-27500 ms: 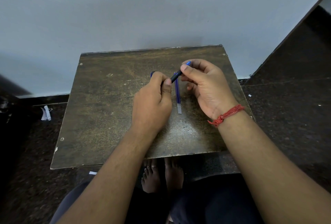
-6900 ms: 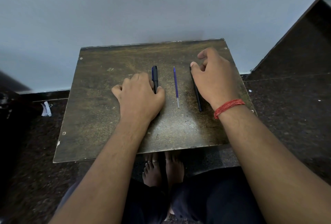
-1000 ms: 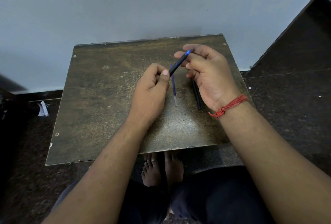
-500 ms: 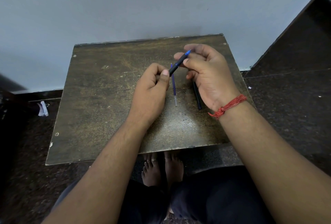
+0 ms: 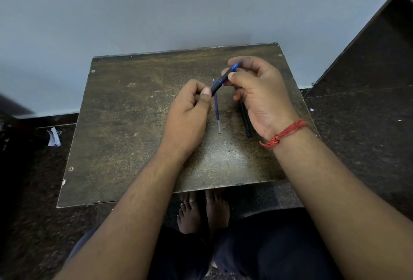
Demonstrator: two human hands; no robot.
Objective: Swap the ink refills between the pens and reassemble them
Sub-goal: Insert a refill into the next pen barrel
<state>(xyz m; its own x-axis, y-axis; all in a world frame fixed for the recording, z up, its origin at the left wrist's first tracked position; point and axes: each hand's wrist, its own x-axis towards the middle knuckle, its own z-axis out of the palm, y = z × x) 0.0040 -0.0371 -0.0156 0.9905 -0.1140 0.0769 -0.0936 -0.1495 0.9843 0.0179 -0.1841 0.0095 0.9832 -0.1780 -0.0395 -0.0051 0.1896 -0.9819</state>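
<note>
Left hand (image 5: 186,109) and right hand (image 5: 257,92) pinch a pen (image 5: 220,83) in curled fingers above a loose refill (image 5: 217,109) on the desk (image 5: 125,123).

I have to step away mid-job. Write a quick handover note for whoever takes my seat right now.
Left hand grips the lower end of a dark pen; right hand pinches its blue-tipped end, held above the table.
A loose refill lies on the table between the hands; a second pen lies partly under the right hand.
Done: one refill is out.
Left: open the held pen, swap refills, reassemble both.
</note>
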